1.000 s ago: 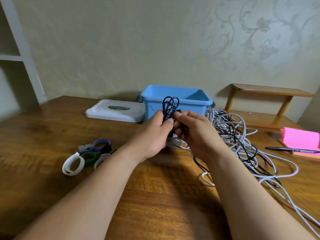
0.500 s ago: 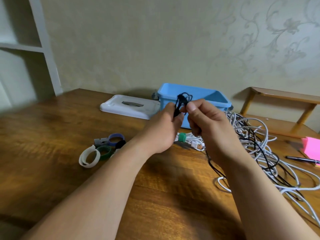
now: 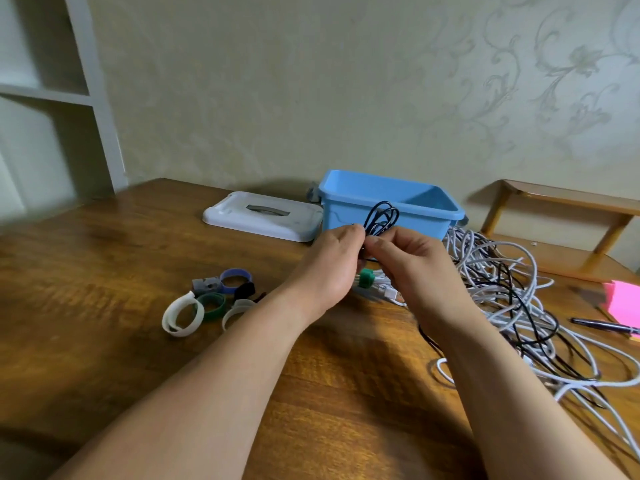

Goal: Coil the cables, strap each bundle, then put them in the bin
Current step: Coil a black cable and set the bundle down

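A: Raised since the last frame: black cable loops (image 3: 382, 218), now clear above the fingers. Hands together: left hand (image 3: 332, 268) and right hand (image 3: 412, 261) both pinch them, just in front of the blue bin (image 3: 346, 216).

B: Hazard?

A: I judge the tail, trailing into the white tangle (image 3: 512, 306), may snag and pull loops loose. Not yet reached: straps (image 3: 211, 303), lying well apart.

Right: cable tangle (image 3: 519, 299); left: straps (image 3: 211, 303); bin (image 3: 343, 216) mouth open ahead.
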